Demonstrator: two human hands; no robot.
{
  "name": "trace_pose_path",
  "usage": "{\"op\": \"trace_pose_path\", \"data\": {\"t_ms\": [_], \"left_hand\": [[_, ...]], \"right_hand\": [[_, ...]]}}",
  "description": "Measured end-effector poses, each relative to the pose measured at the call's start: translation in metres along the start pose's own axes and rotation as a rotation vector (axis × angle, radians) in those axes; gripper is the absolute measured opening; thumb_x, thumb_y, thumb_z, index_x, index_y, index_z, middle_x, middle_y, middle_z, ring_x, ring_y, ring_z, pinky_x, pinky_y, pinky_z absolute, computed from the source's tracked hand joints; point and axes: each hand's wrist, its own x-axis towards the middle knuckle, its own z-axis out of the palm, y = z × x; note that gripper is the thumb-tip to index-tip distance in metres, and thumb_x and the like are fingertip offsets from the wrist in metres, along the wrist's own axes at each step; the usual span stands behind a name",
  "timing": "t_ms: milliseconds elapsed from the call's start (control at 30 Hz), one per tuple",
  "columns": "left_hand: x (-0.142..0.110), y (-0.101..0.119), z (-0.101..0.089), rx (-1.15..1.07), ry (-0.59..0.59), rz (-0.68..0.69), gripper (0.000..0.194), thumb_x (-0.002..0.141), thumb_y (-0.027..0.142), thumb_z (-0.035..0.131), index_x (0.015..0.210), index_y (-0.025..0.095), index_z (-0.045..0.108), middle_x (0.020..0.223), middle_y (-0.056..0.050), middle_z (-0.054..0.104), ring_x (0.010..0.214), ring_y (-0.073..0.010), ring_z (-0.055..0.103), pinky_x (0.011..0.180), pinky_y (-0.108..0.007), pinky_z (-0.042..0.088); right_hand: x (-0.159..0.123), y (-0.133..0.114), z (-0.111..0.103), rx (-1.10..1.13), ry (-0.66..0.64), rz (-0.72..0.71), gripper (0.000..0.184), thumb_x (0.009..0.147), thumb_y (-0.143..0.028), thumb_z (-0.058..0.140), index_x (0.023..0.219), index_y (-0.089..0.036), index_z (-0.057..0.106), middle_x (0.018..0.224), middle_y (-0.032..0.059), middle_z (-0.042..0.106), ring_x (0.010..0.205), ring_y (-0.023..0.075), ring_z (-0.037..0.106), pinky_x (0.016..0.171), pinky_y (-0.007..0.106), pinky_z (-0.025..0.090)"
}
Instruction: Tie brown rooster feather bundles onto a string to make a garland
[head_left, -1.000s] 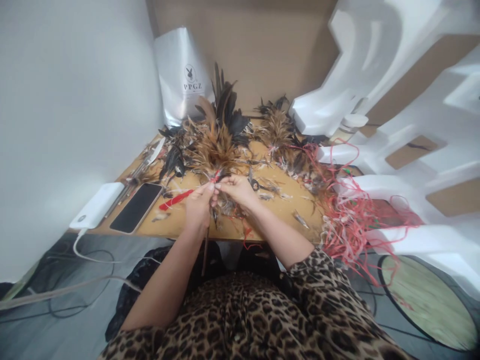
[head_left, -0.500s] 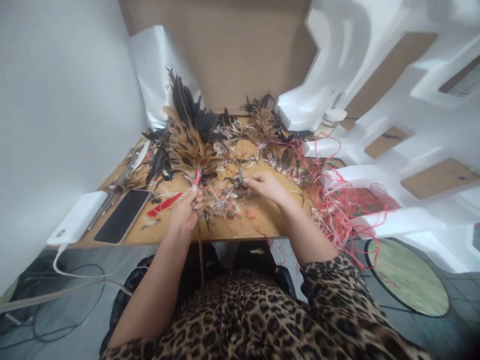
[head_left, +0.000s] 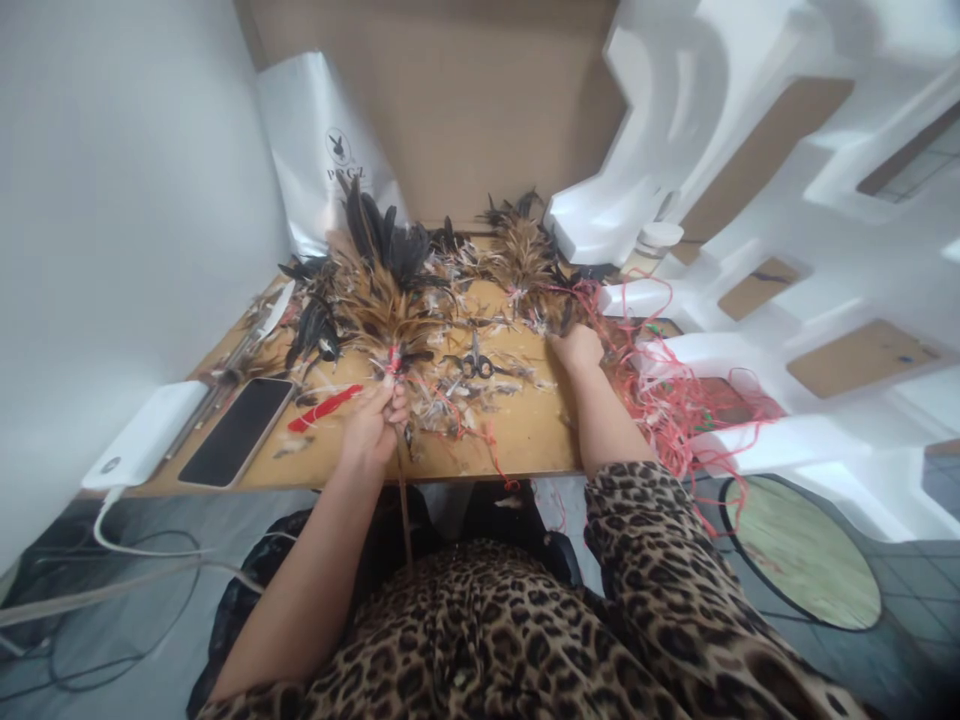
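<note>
My left hand (head_left: 373, 425) is closed round the thin stick of a feather duster (head_left: 379, 290), whose brown and black feathers fan out away from me and are bound with red string at the base. My right hand (head_left: 576, 347) reaches to the right, into loose feathers and a tangle of red string (head_left: 660, 385); its fingers are curled and hidden among them. A small pair of black scissors (head_left: 471, 364) lies on the wooden table (head_left: 525, 435) between my hands.
A black phone (head_left: 238, 432), a white power bank (head_left: 144, 436) and a red-handled tool (head_left: 325, 407) lie at the left. More feather bundles (head_left: 525, 250) sit at the back. White foam packing (head_left: 750, 200) crowds the right, and a silver bag (head_left: 322, 150) leans behind.
My hands were together at the duster's red binding. My right hand has let go and moved right to the feathers beside the red string. The left still holds the duster.
</note>
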Motion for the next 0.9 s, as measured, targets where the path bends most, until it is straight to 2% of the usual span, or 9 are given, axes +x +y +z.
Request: {"op": "trace_pose_path", "data": {"t_ms": [67, 133, 233, 300, 367, 467, 533, 700, 900], "left_hand": [[0.000, -0.001, -0.001, -0.001, 0.001, 0.002, 0.012, 0.082, 0.008, 0.059, 0.072, 0.012, 0.053, 0.065, 0.000, 0.049, 0.047, -0.0019, 0.042, 0.036, -0.008, 0.029], [0.000, -0.002, -0.001, -0.011, 0.016, 0.000, 0.012, 0.083, 0.007, 0.057, 0.073, 0.011, 0.053, 0.065, 0.000, 0.049, 0.047, -0.0021, 0.042, 0.036, -0.008, 0.029], [0.001, -0.005, 0.000, -0.034, 0.037, -0.005, 0.014, 0.085, 0.005, 0.051, 0.073, 0.011, 0.052, 0.065, -0.001, 0.050, 0.047, -0.0026, 0.043, 0.036, -0.008, 0.029], [0.002, -0.007, 0.001, -0.051, 0.028, -0.007, 0.017, 0.087, 0.005, 0.048, 0.072, 0.011, 0.052, 0.065, -0.002, 0.051, 0.047, -0.0030, 0.043, 0.036, -0.008, 0.029], [0.002, -0.009, 0.002, -0.064, 0.008, -0.011, 0.018, 0.087, 0.004, 0.046, 0.072, 0.011, 0.052, 0.065, -0.002, 0.051, 0.047, -0.0032, 0.043, 0.036, -0.008, 0.029], [0.003, -0.012, 0.001, -0.070, -0.015, -0.016, 0.016, 0.087, 0.004, 0.047, 0.074, 0.011, 0.054, 0.065, -0.002, 0.051, 0.048, -0.0033, 0.043, 0.036, -0.009, 0.029], [0.003, -0.012, 0.001, -0.070, -0.014, -0.015, 0.015, 0.087, 0.004, 0.048, 0.075, 0.010, 0.054, 0.065, -0.003, 0.052, 0.048, -0.0035, 0.044, 0.036, -0.009, 0.030], [0.004, -0.012, 0.002, -0.074, -0.005, -0.023, 0.017, 0.087, 0.003, 0.046, 0.074, 0.010, 0.055, 0.064, -0.002, 0.052, 0.047, -0.0032, 0.043, 0.036, -0.009, 0.029], [0.003, -0.020, 0.006, -0.050, -0.025, 0.004, 0.009, 0.080, 0.005, 0.061, 0.072, 0.009, 0.057, 0.064, -0.002, 0.054, 0.047, -0.0026, 0.044, 0.036, -0.009, 0.029]], "right_hand": [[0.002, 0.004, 0.002, 0.064, 0.010, 0.009, 0.036, 0.071, -0.033, 0.059, 0.095, -0.009, 0.071, 0.097, 0.0228, 0.068, 0.091, 0.0304, 0.065, 0.077, 0.039, 0.048], [0.003, 0.007, 0.002, 0.208, 0.020, 0.009, 0.024, 0.067, -0.026, 0.060, 0.081, -0.011, 0.070, 0.082, 0.0160, 0.068, 0.080, 0.0245, 0.064, 0.071, 0.033, 0.047], [0.001, 0.010, -0.001, 0.636, -0.009, 0.052, 0.010, 0.063, -0.023, 0.062, 0.062, -0.013, 0.061, 0.053, 0.0024, 0.054, 0.055, 0.0127, 0.051, 0.053, 0.023, 0.039], [-0.003, 0.009, -0.005, 0.872, -0.054, 0.081, 0.016, 0.065, -0.028, 0.061, 0.061, -0.016, 0.052, 0.046, -0.0037, 0.043, 0.044, 0.0076, 0.038, 0.044, 0.021, 0.030], [-0.008, 0.006, -0.011, 1.070, -0.168, 0.066, 0.024, 0.067, -0.035, 0.062, 0.063, -0.018, 0.046, 0.047, -0.0067, 0.038, 0.039, 0.0046, 0.029, 0.039, 0.019, 0.023], [-0.016, 0.001, -0.019, 1.396, -0.398, 0.006, 0.037, 0.060, -0.037, 0.072, 0.065, -0.019, 0.040, 0.050, -0.0091, 0.036, 0.038, 0.0015, 0.022, 0.036, 0.016, 0.015], [-0.022, -0.004, -0.025, 1.538, -0.505, -0.026, 0.044, 0.056, -0.035, 0.077, 0.065, -0.019, 0.038, 0.049, -0.0107, 0.032, 0.038, 0.0007, 0.021, 0.036, 0.014, 0.012], [-0.052, -0.030, -0.035, 1.613, -0.736, -0.197, 0.043, 0.057, -0.035, 0.080, 0.065, -0.017, 0.042, 0.049, -0.0106, 0.028, 0.040, 0.0011, 0.024, 0.038, 0.013, 0.014], [-0.119, -0.087, -0.030, 1.449, -1.094, -0.417, 0.038, 0.060, -0.041, 0.079, 0.070, -0.013, 0.054, 0.047, -0.0095, 0.033, 0.041, 0.0011, 0.021, 0.040, 0.018, 0.014]]}}
